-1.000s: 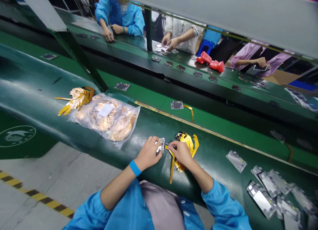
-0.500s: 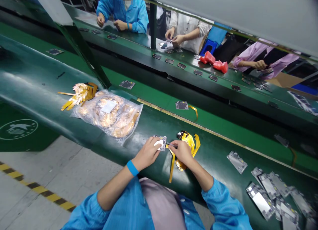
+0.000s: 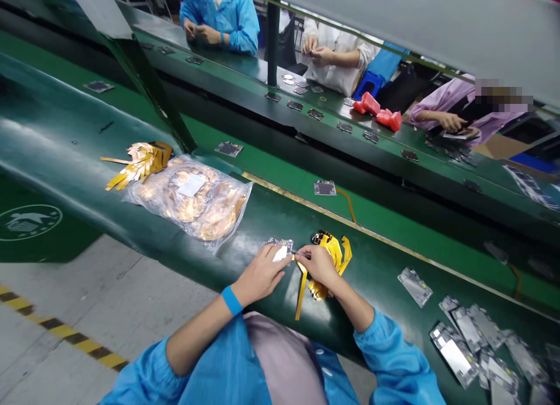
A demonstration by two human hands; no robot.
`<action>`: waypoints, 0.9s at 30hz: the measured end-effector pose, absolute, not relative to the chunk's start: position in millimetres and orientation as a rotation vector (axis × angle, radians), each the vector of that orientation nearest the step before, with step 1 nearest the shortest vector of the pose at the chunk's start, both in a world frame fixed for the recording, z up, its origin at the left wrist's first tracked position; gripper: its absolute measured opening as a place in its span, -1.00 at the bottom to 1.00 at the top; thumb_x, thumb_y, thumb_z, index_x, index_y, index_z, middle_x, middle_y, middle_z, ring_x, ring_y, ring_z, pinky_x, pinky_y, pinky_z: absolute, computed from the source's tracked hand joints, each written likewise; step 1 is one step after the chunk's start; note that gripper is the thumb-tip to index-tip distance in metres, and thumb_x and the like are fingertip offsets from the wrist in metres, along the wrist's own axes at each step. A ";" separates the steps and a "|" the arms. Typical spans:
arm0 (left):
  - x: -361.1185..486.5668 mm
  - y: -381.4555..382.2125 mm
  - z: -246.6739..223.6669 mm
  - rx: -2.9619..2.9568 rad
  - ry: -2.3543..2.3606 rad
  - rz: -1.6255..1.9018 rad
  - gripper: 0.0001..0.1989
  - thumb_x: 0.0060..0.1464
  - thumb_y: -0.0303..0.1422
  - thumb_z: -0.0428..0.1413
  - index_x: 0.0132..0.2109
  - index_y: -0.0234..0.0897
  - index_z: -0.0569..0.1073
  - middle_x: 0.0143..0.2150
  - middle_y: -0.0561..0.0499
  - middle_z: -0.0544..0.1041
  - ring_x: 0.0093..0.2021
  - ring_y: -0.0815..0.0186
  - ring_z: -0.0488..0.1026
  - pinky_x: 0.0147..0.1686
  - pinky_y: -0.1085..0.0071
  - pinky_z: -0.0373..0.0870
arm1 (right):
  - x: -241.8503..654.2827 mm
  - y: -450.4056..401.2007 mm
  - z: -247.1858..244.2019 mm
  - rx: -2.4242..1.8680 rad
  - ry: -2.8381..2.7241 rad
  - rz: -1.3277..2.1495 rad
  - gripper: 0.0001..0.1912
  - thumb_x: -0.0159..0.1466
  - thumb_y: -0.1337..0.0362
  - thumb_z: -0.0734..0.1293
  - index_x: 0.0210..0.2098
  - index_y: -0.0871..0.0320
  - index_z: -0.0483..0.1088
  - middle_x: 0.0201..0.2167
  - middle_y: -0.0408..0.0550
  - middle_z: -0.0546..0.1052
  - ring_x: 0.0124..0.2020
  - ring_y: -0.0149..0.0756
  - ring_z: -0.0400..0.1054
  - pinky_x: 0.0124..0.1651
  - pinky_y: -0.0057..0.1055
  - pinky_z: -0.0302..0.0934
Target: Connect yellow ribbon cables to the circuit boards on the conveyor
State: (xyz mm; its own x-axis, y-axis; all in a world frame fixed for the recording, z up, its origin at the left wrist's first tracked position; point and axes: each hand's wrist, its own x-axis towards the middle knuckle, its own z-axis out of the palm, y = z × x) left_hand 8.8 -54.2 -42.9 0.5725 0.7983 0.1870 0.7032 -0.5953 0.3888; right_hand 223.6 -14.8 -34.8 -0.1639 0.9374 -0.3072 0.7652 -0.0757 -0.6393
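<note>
My left hand holds a small circuit board down on the green bench, its fingers covering the board's left part. A pair of dark, thin tweezers is pinched in my right hand, with the tips at the board's right edge. From that edge a yellow flex cable runs toward me across the bench; whether it is joined to the board I cannot tell. Just beyond and under my right hand lies a bunch of yellow flex cables.
To the left lies a clear plastic bag of copper-coloured flex cables, with a loose bunch beside it. Circuit boards are heaped at the right. Beyond a raised edge, a green conveyor carries boards. Several co-workers sit across it.
The board on the conveyor with its cable has shifted slightly right. My left fingers have moved a little on the board; my right hand stays almost in place.
</note>
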 end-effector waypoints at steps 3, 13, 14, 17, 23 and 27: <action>10.7 -56.3 -45.1 2.570 1.240 0.425 -0.53 0.27 -0.39 0.10 0.30 -0.12 0.38 0.28 -0.24 0.30 0.24 -0.06 0.25 0.21 -0.09 0.30 | 222.9 -15.0 -34.0 -1.871 -1.957 1.083 -0.87 0.26 0.22 0.41 -0.26 0.05 0.64 -0.32 -0.07 0.69 -0.24 -0.14 0.58 -0.28 -0.37 0.26; 15.0 -52.0 -42.7 2.567 1.233 0.346 -0.60 0.23 -0.36 0.18 0.20 -0.13 0.43 0.26 -0.24 0.33 0.23 -0.05 0.25 0.21 -0.05 0.26 | 226.9 -17.6 -17.4 -1.706 -2.319 0.746 -0.63 0.48 0.09 0.19 -0.16 0.04 0.61 -0.20 0.00 0.63 -0.20 -0.20 0.51 -0.21 -0.38 0.23; 14.7 -51.6 -42.0 2.565 1.230 0.350 -0.60 0.22 -0.36 0.18 0.19 -0.12 0.42 0.25 -0.23 0.33 0.23 -0.05 0.25 0.20 -0.05 0.26 | 226.9 -17.5 -17.2 -1.658 -2.363 0.737 -0.62 0.50 0.11 0.15 -0.15 0.04 0.60 -0.17 -0.01 0.61 -0.19 -0.22 0.50 -0.18 -0.38 0.23; 14.0 -51.1 -39.7 2.584 1.234 0.336 -0.57 0.22 -0.37 0.18 0.22 -0.12 0.40 0.25 -0.21 0.32 0.22 -0.05 0.25 0.19 -0.04 0.28 | 225.8 -16.2 -20.8 -1.564 -2.440 0.769 -0.70 0.49 0.18 0.19 -0.08 0.03 0.56 -0.13 -0.06 0.59 -0.17 -0.26 0.48 -0.15 -0.40 0.23; 13.4 -51.9 -36.5 2.604 1.225 0.290 -0.55 0.21 -0.36 0.20 0.22 -0.12 0.39 0.22 -0.22 0.32 0.21 -0.07 0.24 0.18 -0.04 0.28 | 225.9 -13.5 -27.9 -1.597 -2.517 0.697 -0.79 0.46 0.20 0.25 -0.17 0.06 0.54 -0.18 -0.07 0.58 -0.22 -0.24 0.48 -0.23 -0.39 0.19; 7.4 -49.2 -32.5 2.589 1.178 0.321 -0.58 0.22 -0.39 0.16 0.21 -0.12 0.40 0.20 -0.21 0.35 0.19 -0.04 0.27 0.17 0.00 0.29 | 228.3 -15.4 -26.1 -1.581 -2.541 0.665 -0.76 0.46 0.19 0.24 -0.19 0.07 0.54 -0.21 -0.04 0.58 -0.28 -0.25 0.47 -0.23 -0.38 0.19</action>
